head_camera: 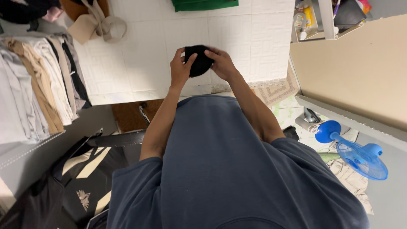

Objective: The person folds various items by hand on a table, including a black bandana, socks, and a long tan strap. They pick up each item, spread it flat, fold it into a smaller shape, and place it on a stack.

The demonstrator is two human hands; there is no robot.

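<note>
Even, soft indoor light fills the frame, brightest on the white embossed surface (144, 51) in the upper middle, which shows no harsh glare. The lower left is dim, and the dark bag (63, 182) there loses detail in shadow. Wide-angle distortion bends the edges: the beige panel (360, 72) at upper right slants steeply. Focus is fairly sharp in the centre, softer toward the corners.

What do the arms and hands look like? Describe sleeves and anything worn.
Both arms are bare from above the elbow down. Short, loose, dark blue sleeves of a T-shirt end at the upper arms. The left hand and right hand wear no gloves; no watch, ring or band shows on either wrist.
</note>
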